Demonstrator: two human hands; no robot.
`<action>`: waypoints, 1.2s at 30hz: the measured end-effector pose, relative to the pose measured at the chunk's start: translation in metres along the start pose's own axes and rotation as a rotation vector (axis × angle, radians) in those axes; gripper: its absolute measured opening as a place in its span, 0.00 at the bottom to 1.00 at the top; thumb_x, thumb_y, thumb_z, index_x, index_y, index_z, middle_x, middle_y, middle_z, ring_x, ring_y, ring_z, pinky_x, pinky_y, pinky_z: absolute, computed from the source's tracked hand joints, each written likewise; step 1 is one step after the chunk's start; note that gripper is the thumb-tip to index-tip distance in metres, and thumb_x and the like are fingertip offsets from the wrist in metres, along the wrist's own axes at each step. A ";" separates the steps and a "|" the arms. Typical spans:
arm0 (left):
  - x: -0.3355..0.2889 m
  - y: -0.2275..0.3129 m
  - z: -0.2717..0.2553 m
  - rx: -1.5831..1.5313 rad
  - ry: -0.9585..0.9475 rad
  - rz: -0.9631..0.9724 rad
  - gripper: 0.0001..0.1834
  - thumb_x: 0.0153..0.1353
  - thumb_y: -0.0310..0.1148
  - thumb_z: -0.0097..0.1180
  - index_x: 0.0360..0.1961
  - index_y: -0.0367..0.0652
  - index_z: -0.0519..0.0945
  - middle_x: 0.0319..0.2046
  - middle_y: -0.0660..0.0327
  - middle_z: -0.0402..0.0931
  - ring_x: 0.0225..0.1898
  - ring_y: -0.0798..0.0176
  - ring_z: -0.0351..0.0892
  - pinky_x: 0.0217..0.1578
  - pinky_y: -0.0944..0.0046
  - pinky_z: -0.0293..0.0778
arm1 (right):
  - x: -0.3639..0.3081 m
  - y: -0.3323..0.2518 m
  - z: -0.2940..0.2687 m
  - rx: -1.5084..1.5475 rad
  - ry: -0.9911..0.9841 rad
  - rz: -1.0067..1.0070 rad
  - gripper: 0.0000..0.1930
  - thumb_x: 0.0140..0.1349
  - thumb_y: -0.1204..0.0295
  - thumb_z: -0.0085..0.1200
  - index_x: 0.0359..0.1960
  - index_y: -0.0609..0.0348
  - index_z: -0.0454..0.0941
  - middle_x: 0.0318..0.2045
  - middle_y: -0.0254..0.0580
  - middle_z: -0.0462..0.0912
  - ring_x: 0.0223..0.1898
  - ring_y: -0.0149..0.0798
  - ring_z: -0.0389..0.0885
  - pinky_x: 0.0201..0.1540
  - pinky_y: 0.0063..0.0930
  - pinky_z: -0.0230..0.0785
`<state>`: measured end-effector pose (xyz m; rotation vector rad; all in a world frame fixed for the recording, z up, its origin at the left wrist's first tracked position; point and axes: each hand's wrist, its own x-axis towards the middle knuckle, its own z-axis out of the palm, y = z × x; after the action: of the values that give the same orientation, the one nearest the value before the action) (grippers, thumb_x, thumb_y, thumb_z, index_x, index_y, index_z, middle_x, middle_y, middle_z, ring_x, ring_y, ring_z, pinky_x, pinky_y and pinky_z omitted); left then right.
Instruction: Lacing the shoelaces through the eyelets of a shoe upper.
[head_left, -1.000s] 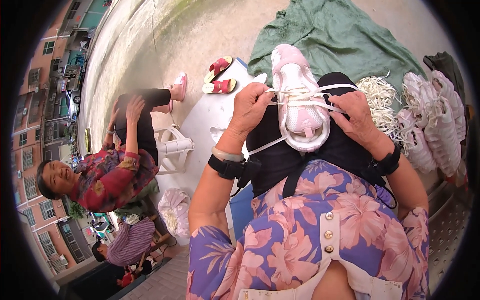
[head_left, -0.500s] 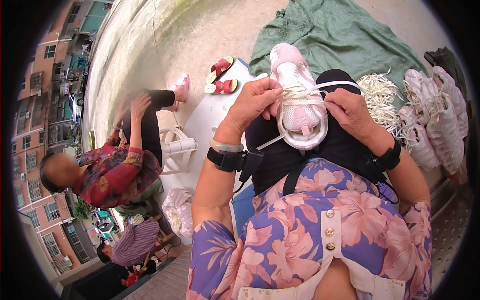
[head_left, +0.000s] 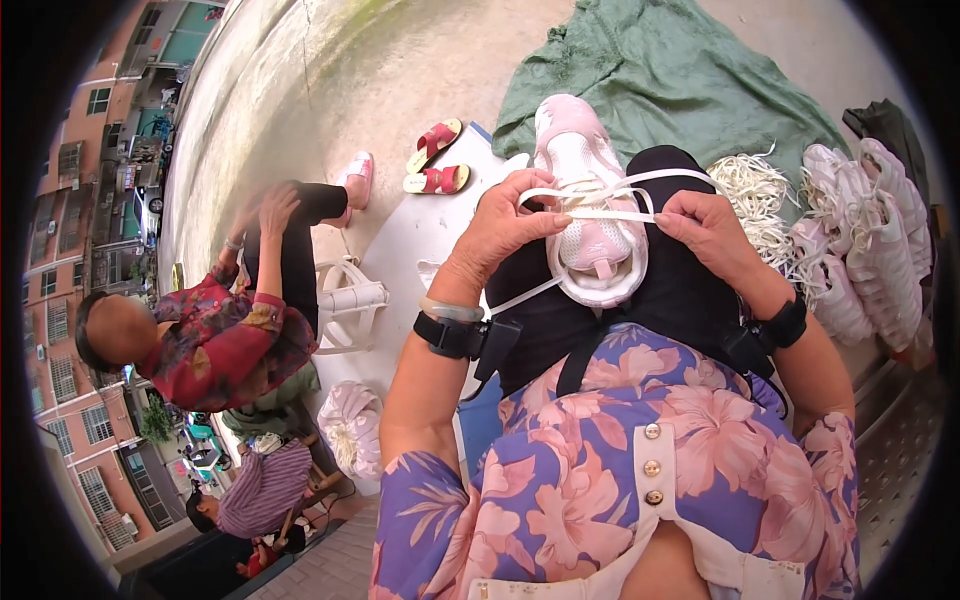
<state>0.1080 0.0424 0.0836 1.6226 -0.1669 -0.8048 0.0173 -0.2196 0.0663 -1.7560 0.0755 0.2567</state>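
A pink and white sneaker rests on my lap between my thighs, its toe pointing away and its heel toward me. White shoelace is stretched across the shoe's tongue between my two hands. My left hand pinches the lace at the shoe's left side, with a loop standing up by the fingers. On the right side, the thumb and fingers of my right hand pinch the other end of the stretched lace. Another length of lace arcs over the right thigh, and one hangs from the shoe's lower left.
A heap of white laces and several pale pink sneakers lie to the right. Green cloth spreads ahead. Red slippers sit ahead left. A seated person is at the left, near a white stool.
The lace between my hands has been drawn straight across the shoe, and a loop now shows at my left fingers. My right hand has shifted slightly down.
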 end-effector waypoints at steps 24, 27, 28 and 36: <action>0.010 -0.014 0.046 0.656 0.371 0.560 0.05 0.49 0.29 0.58 0.27 0.38 0.80 0.38 0.54 0.77 0.40 0.52 0.73 0.43 0.60 0.68 | 0.001 -0.017 0.015 -0.697 0.202 -0.612 0.18 0.44 0.64 0.61 0.35 0.59 0.71 0.31 0.43 0.73 0.33 0.48 0.74 0.35 0.37 0.67; 0.016 -0.017 0.054 0.817 0.397 0.599 0.05 0.48 0.28 0.57 0.25 0.37 0.80 0.39 0.53 0.76 0.43 0.51 0.72 0.46 0.57 0.67 | 0.015 -0.013 0.038 -0.732 0.170 -0.605 0.20 0.43 0.62 0.60 0.36 0.59 0.71 0.32 0.44 0.73 0.33 0.48 0.75 0.35 0.39 0.67; 0.016 -0.019 0.055 0.817 0.393 0.600 0.05 0.48 0.28 0.57 0.25 0.37 0.80 0.39 0.53 0.76 0.43 0.51 0.72 0.46 0.57 0.67 | 0.017 -0.011 0.040 -0.744 0.113 -0.542 0.21 0.43 0.62 0.60 0.37 0.58 0.71 0.32 0.45 0.72 0.33 0.49 0.75 0.35 0.39 0.67; 0.014 -0.029 0.052 0.827 0.397 0.589 0.06 0.43 0.26 0.56 0.25 0.38 0.80 0.44 0.49 0.73 0.46 0.47 0.70 0.50 0.56 0.65 | 0.022 -0.005 0.043 -0.674 0.035 -0.448 0.21 0.43 0.59 0.59 0.36 0.60 0.72 0.30 0.47 0.72 0.34 0.50 0.76 0.35 0.39 0.68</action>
<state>0.0792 -0.0009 0.0515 2.2927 -0.7226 0.0899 0.0343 -0.1750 0.0586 -2.3830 -0.4220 -0.0945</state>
